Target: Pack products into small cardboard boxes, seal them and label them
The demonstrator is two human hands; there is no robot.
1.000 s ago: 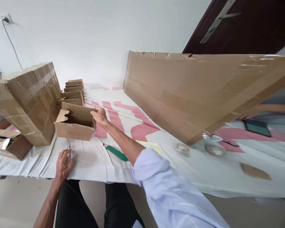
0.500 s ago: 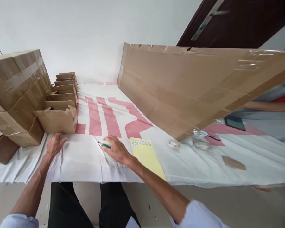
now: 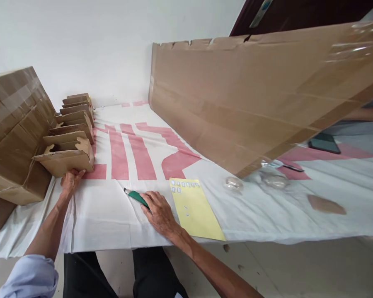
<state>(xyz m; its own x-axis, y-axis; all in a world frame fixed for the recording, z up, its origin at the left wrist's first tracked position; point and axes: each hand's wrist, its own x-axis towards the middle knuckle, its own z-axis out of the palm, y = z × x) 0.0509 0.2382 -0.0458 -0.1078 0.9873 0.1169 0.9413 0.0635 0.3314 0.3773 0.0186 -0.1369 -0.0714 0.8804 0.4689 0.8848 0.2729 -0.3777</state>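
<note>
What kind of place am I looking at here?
Probably a packing area: a row of open cardboard boxes stands beside stacked taped cartons, and a green utility knife lies partly under the right hand.

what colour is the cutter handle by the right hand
The slim cutter handle is green, best seen in the head view.

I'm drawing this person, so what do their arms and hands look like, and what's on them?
The left hand and right hand are bare; no gloves or watch show. A pale lavender-blue cloth sleeve, rolled into a bunched cuff, covers the left arm near the elbow. The right forearm is bare as far as the picture shows; its sleeve is out of view.
</note>
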